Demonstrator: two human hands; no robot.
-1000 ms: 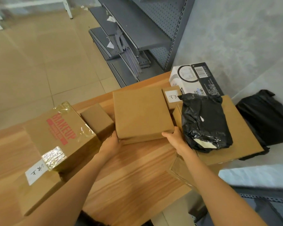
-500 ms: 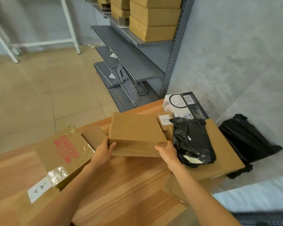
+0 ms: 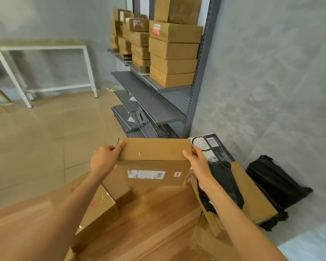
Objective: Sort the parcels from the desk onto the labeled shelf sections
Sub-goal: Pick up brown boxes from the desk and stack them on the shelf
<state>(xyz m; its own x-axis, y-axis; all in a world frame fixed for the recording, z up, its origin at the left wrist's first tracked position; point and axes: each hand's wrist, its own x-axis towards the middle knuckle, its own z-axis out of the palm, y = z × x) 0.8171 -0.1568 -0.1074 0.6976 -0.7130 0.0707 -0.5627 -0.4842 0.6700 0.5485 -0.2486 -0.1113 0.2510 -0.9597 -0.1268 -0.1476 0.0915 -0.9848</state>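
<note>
A flat brown cardboard parcel [image 3: 152, 162] is lifted above the wooden desk [image 3: 154, 223] and tipped up, its underside with a white shipping label and a small red sticker facing me. My left hand [image 3: 104, 160] grips its left edge, my right hand [image 3: 198, 162] grips its right edge. The grey metal shelf unit [image 3: 158, 102] stands ahead, its upper section stacked with several brown boxes [image 3: 173, 59]; the lower shelves are bare.
On the desk lie a taped box with red print [image 3: 94, 206], a small brown box [image 3: 117, 187], a black poly bag [image 3: 224, 185] on a large flat carton [image 3: 252, 194] and a black-and-white box [image 3: 211, 147]. A black bag [image 3: 275, 183] sits by the wall. A white table frame [image 3: 45, 70] stands far left.
Both hands have lifted the flat parcel off the desk and tipped it so its labelled underside faces me. The view has risen towards the shelf.
</note>
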